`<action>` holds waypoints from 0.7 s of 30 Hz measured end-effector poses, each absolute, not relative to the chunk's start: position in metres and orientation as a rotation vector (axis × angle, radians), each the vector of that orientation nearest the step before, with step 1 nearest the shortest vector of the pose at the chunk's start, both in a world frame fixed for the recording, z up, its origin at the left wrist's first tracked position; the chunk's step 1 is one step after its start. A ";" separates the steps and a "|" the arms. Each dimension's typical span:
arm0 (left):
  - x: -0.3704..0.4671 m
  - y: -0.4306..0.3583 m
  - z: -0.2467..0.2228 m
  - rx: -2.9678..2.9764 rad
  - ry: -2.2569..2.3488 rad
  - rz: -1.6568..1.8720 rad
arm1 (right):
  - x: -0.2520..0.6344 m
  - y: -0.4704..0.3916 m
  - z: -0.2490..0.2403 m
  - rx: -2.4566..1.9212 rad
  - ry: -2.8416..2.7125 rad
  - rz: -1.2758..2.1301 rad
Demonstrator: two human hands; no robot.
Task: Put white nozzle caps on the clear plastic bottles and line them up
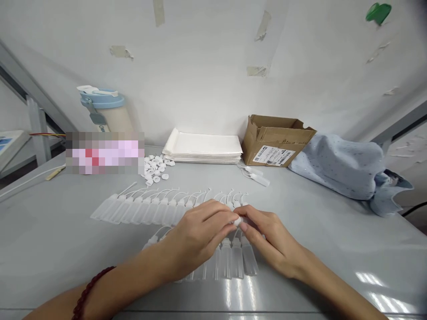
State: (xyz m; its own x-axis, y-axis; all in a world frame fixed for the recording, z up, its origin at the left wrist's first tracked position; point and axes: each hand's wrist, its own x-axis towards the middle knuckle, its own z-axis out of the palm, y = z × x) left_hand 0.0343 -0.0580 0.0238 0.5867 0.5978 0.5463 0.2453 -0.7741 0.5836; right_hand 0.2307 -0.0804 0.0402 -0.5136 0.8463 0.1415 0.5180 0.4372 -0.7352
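Observation:
Over the middle of the table, my left hand and my right hand meet at their fingertips. Both pinch a small white cap between thumb and fingers. Beneath and behind them lies a row of translucent plastic bottles with thin white straps at their necks. A second, nearer row of such bottles is partly hidden by my left hand and forearm. Whether the cap touches a bottle is hard to see.
Loose white caps form a pile at the back left. Behind are a stack of white envelopes, an open cardboard box and a light blue cloth. Two more bottles lie before the box. A tumbler stands back left.

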 end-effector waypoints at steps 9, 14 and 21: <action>0.033 -0.057 0.046 1.644 0.971 0.690 | 0.230 -0.079 0.028 -0.931 -2.331 0.321; 0.032 -0.056 0.045 1.516 0.916 0.561 | 0.229 -0.076 0.021 -0.835 -2.325 0.091; 0.034 -0.058 0.047 1.733 0.934 0.628 | 0.232 -0.073 0.014 -0.853 -2.166 0.084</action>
State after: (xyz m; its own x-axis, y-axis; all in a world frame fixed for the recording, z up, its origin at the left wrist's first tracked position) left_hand 0.0341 -0.0585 0.0472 0.5623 0.8267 -0.0219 0.2924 -0.1739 0.9404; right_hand 0.2321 -0.0733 0.0145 -0.4615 0.6011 0.6525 0.5489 0.7713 -0.3222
